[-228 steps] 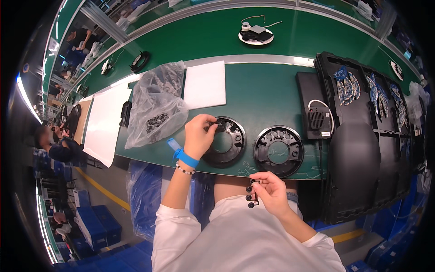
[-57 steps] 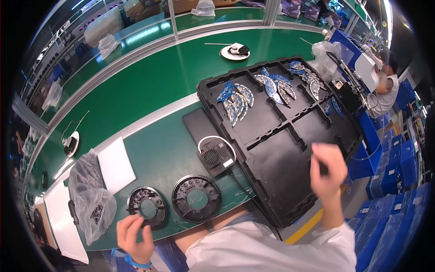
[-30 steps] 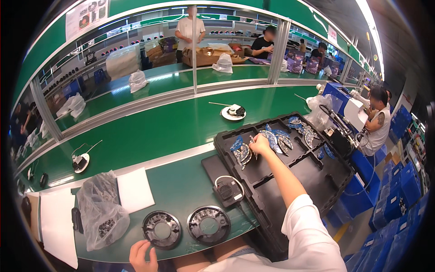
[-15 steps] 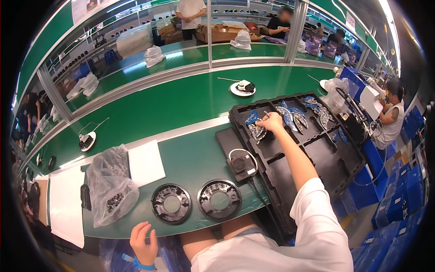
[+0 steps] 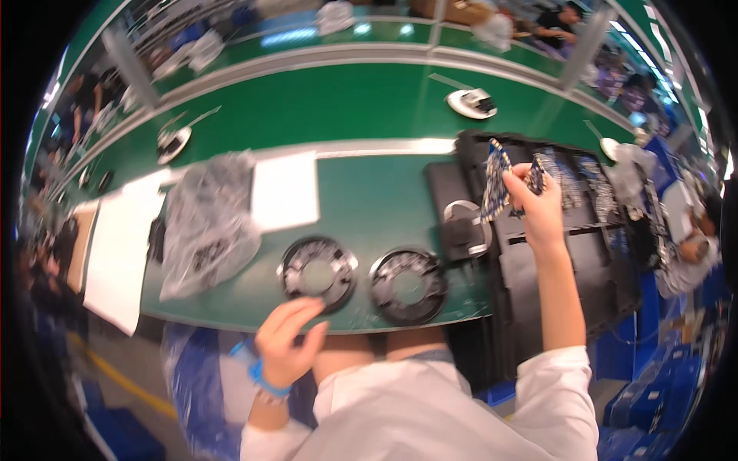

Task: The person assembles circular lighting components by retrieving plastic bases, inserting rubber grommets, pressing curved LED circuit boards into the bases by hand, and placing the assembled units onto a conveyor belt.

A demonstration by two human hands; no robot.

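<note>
My right hand [image 5: 540, 215] is raised over the left part of the black compartment tray [image 5: 565, 269], closed on blue curved circuit boards [image 5: 496, 183] with pale dots along their edges. One board sticks out to the left of the fingers and another piece shows behind them; how many I hold is unclear. My left hand [image 5: 288, 342] is open and empty, its fingertips at the near edge of a black ring-shaped housing [image 5: 290, 278]. A second black ring-shaped housing [image 5: 425, 307] lies to the right of it. More circuit boards [image 5: 596, 188] lie in the tray's far compartments.
A clear plastic bag [image 5: 207, 223] of small dark parts and a white sheet [image 5: 284, 192] lie on the left. A black device [image 5: 461, 230] with a pale cable sits beside the tray. Beyond the metal rail, white discs with wired parts [image 5: 472, 104] rest on the green surface.
My right hand has lifted circuit boards from the tray's far-left compartment. My left hand has moved up to the left housing. The view has shifted and is blurred.
</note>
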